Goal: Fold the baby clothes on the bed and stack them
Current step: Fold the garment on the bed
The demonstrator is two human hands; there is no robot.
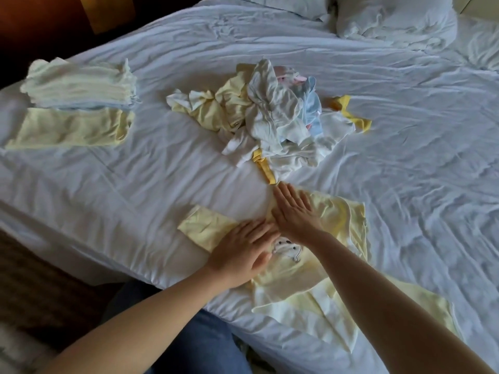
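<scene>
Blue denim lap [194, 341] sits closest, below the near edge of the wide bed with its rumpled white sheet [405, 171], and two bare forearms reach over that edge.

The landmark is the loose heap of white, pale yellow and light blue baby clothes [272, 114] in the middle of the bed. To the right of the heap the sheet runs bare and creased well out toward the far side. More bare sheet lies to its left, up to a folded stack of cream and light blue cloths [78, 85] with a folded pale yellow piece [73, 128] touching its near side. Both sit close to the bed's left edge. Beyond the heap lie white pillows [391, 20].

On the near side of the heap, a pale yellow baby garment [337, 220] lies spread flat, its lower part close to the bed's near edge. A mustard-yellow strip [266, 168] trails out of the heap and ends just beside it.

The right hand [294, 211] lies palm down on the garment, fingers straight and together, pointing at the heap. The left hand [243, 252] lies flat too, fingers straight, fingertips beside the right hand. Neither grips anything. A small white animal patch [286, 248] shows between the two wrists.
</scene>
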